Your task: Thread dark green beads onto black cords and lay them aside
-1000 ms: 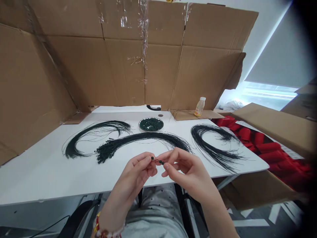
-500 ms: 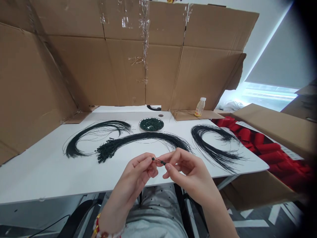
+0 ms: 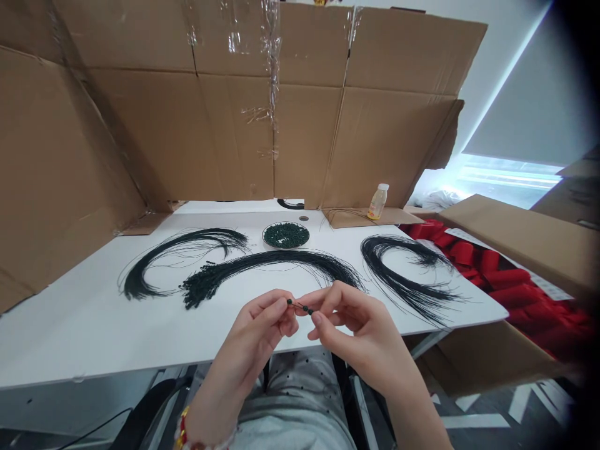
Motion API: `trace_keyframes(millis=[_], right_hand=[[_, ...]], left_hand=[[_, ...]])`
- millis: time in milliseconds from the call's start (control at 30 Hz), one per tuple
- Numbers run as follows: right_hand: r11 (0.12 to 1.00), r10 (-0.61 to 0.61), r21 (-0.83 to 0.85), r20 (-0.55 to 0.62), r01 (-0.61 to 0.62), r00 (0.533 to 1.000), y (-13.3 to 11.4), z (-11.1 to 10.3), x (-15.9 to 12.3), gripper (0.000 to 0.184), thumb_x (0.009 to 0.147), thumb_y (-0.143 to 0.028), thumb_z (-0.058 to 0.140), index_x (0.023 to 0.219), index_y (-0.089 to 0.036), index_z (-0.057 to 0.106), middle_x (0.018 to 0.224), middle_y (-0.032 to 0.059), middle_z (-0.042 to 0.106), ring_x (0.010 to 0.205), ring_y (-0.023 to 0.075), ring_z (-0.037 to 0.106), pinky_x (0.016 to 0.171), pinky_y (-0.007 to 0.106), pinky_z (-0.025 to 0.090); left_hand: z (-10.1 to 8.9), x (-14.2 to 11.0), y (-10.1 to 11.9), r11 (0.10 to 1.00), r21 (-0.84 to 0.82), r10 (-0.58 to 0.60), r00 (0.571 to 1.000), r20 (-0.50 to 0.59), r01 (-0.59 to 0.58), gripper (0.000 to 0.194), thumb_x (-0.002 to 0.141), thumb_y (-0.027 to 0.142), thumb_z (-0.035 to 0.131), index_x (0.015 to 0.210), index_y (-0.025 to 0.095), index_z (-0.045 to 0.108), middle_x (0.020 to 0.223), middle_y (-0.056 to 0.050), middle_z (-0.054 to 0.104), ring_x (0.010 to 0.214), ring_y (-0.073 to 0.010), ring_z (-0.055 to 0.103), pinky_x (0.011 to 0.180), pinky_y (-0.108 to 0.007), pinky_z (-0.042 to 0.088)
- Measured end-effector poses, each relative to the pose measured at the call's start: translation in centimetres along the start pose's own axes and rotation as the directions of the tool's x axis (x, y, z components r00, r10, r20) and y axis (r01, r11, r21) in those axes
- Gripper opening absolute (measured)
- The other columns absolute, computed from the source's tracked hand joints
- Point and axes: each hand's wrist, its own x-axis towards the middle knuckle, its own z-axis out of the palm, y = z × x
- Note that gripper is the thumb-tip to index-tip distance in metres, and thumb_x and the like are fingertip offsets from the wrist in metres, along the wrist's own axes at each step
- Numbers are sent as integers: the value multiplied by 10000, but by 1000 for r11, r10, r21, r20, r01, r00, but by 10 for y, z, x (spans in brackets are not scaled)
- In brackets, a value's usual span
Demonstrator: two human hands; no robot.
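Between my hands, above the table's front edge, a short dark cord with small dark green beads [image 3: 306, 309] is stretched. My left hand [image 3: 262, 322] pinches its left end by one bead, thumb against forefinger. At the other end my right hand [image 3: 351, 322] is closed on the cord beside a few beads, its other fingers curled. Just beyond the hands lies a bundle of black cords [image 3: 281, 257], with a cluster of dark beads [image 3: 199, 286] at its left end. A round dish of dark green beads [image 3: 285, 235] stands behind that bundle.
Loose black cord bundles curve on the white table [image 3: 117, 337], one at left [image 3: 154, 259] and one at right [image 3: 398, 275]. Cardboard walls [image 3: 225, 131] enclose the back and left. A small bottle [image 3: 377, 201] stands back right. Beside the table, a carton holds red rolls [image 3: 506, 284].
Both hands hold the beaded cord in nearly the same place. The view has shifted very slightly; nothing has been taken up or let go.
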Motion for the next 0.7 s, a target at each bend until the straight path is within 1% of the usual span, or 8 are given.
trace_keyframes(millis=[133, 233, 300, 367, 467, 567, 700], right_hand=[[999, 6, -47, -20, -7, 1000, -2, 2, -2, 188, 876, -191, 693, 736, -209, 568, 1057, 82, 789, 861, 195, 742, 718, 302, 638], [997, 5, -79, -22, -7, 1000, -3, 2, -1, 178, 862, -183, 685, 734, -210, 564, 1061, 85, 788, 852, 199, 740, 717, 313, 638], [996, 0, -89, -15, -1, 1000, -3, 2, -1, 171, 865, -182, 678, 737, -210, 567, 1061, 83, 787, 845, 198, 736, 717, 317, 635], [996, -3, -92, -8, 2, 1000, -3, 2, 0, 169, 876, -187, 669, 744, -211, 567, 1069, 80, 783, 854, 197, 732, 724, 319, 631], [996, 13, -93, 3, -13, 1000, -4, 2, 0, 169, 882, -178, 660, 750, -213, 562, 1078, 72, 778, 879, 193, 728, 738, 314, 624], [995, 26, -95, 7, -25, 1000, -3, 2, -1, 175, 878, -172, 663, 742, -210, 559, 1083, 71, 772, 902, 195, 724, 744, 311, 619], [995, 19, -98, 0, -19, 1000, -3, 3, -1, 182, 873, -172, 666, 733, -208, 555, 1070, 70, 765, 905, 197, 720, 738, 308, 615]], left_hand=[[0, 0, 0, 997, 72, 24, 1000, -12, -23, 271, 775, 395, 859, 742, 152, 743, 672, 7, 550, 650, -117, 462, 656, -224, 427], [-1, 0, -1, 977, 186, 110, 993, -46, -100, 284, 772, 441, 853, 749, 176, 754, 636, 13, 555, 659, -135, 470, 676, -242, 412], [-1, -1, -2, 955, 257, 174, 982, -71, -151, 266, 796, 446, 829, 761, 191, 761, 639, 12, 565, 681, -148, 480, 709, -254, 410], [-2, -3, -1, 933, 311, 211, 975, -66, -181, 242, 826, 434, 800, 772, 202, 763, 659, 10, 572, 699, -157, 488, 716, -264, 403], [-1, -5, 0, 899, 383, 243, 970, -32, -212, 211, 843, 413, 780, 774, 213, 763, 681, 4, 572, 701, -168, 499, 675, -270, 393], [3, -7, 2, 872, 418, 304, 951, -57, -254, 175, 838, 378, 775, 760, 222, 756, 707, -2, 585, 694, -173, 508, 661, -273, 411], [6, -7, 3, 857, 437, 325, 945, -48, -273, 155, 853, 352, 755, 758, 229, 751, 734, -3, 604, 690, -167, 510, 658, -265, 425]])
